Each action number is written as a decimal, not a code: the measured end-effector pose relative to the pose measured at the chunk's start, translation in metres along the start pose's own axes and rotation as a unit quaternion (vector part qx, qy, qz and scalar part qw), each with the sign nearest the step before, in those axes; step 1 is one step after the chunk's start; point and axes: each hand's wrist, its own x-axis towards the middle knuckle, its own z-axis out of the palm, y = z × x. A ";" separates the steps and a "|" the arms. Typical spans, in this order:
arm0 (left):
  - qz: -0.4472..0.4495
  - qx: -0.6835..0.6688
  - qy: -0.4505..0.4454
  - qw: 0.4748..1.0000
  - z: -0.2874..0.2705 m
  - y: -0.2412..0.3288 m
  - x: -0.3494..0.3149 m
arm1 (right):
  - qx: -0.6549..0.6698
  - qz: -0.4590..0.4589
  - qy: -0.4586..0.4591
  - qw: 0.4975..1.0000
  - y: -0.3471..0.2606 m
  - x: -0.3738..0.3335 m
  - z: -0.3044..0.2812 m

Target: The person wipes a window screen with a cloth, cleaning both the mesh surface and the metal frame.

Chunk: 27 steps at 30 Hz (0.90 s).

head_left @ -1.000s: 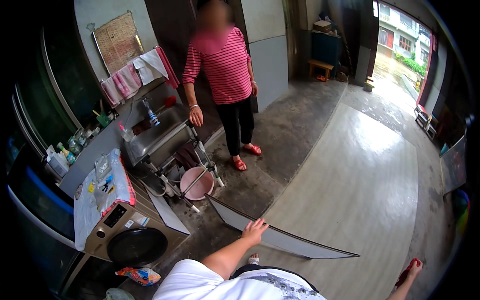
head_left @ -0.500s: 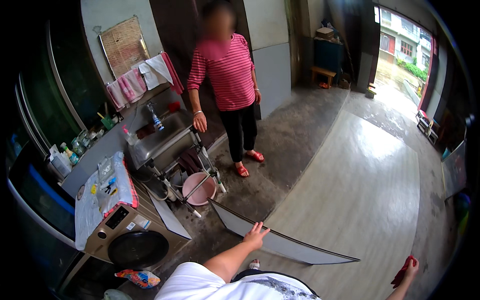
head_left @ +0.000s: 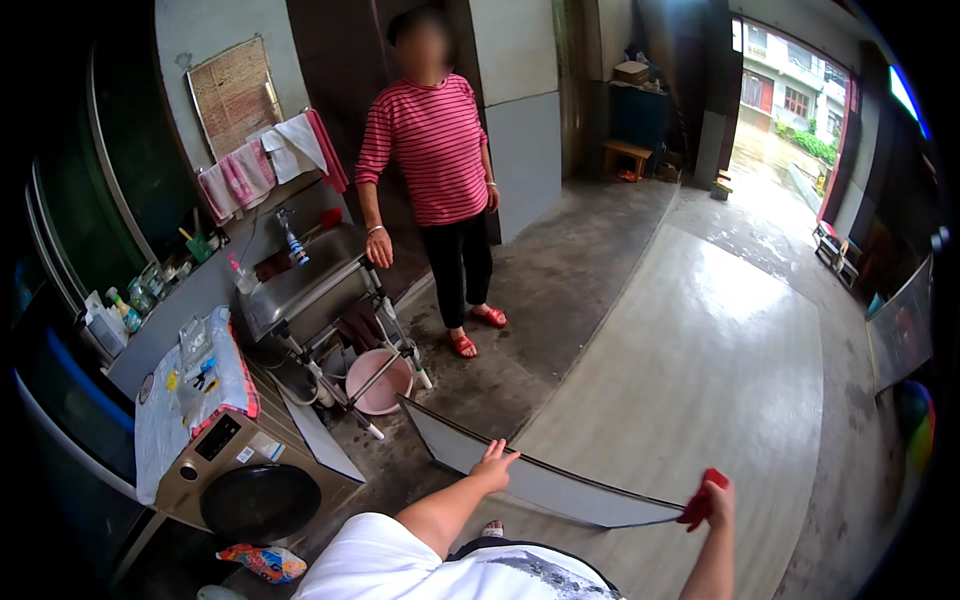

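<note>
A long, thin framed panel (head_left: 560, 485) with a pale face and dark edge stands on its side in front of me. My left hand (head_left: 492, 466) holds its upper edge near the middle, fingers reaching across the edge. At the panel's right end is my right hand (head_left: 716, 502), its fingers closed around a bunched red cloth (head_left: 700, 508). The cloth meets or overlaps the panel's corner; whether it is pressing there I cannot tell.
A person in a striped red top (head_left: 430, 150) stands beside a metal sink (head_left: 310, 275). A pink basin (head_left: 380, 382) sits under it. A washing machine (head_left: 235, 455) is at the left, a large pale sheet (head_left: 680, 350) covers the floor, and a doorway (head_left: 790, 120) opens far right.
My right hand has come in from the far right with the red cloth to the panel's right end. My left hand stays on the upper edge. The view has shifted slightly.
</note>
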 end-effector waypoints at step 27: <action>0.017 0.038 -0.025 0.999 -0.007 -0.004 -0.005 | -0.624 -0.215 -0.340 0.670 0.060 -0.076 0.288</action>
